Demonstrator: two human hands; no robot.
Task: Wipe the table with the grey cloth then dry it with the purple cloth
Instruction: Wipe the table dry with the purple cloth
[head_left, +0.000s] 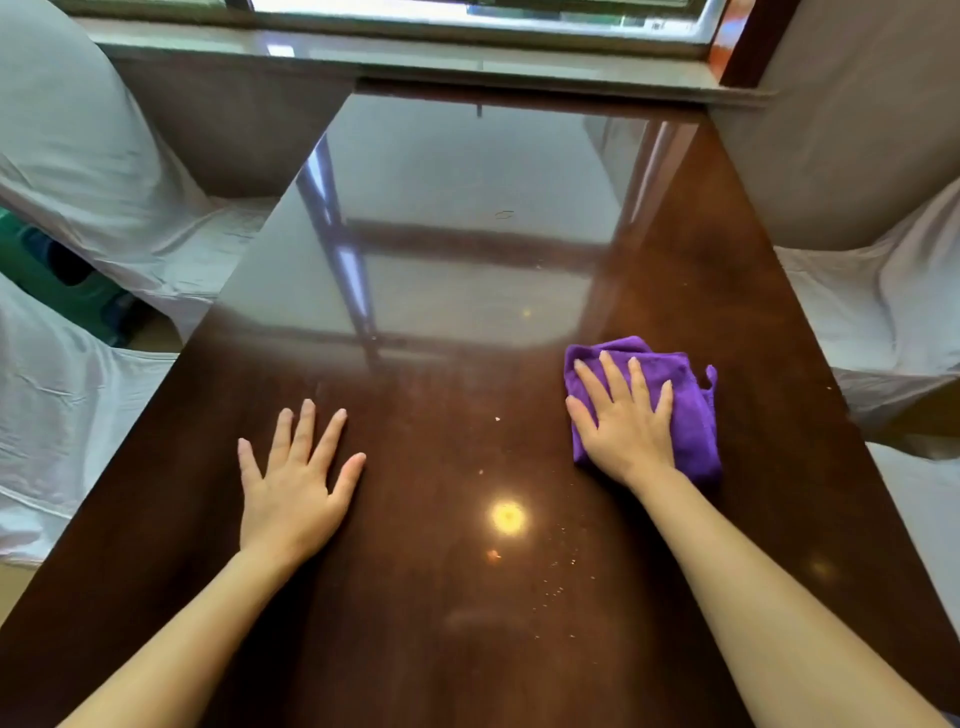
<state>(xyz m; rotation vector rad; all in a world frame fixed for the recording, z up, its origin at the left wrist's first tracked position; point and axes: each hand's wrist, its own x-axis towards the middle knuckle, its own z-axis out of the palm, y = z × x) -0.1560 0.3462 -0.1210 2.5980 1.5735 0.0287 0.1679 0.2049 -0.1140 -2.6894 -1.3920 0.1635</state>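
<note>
While the right hand (626, 421) presses flat, fingers spread, on the folded purple cloth (691, 410) at the right side of the dark glossy counter (415, 597), the left hand (293, 493) lies open-palmed on bare wood, well apart from the cloth, its grip on nothing. Small crumbs (558, 577) speckle the surface between the forearms.

white-covered chairs (78, 171) both sides; window sill (415, 57) beyond; green object (57, 286) left
</note>
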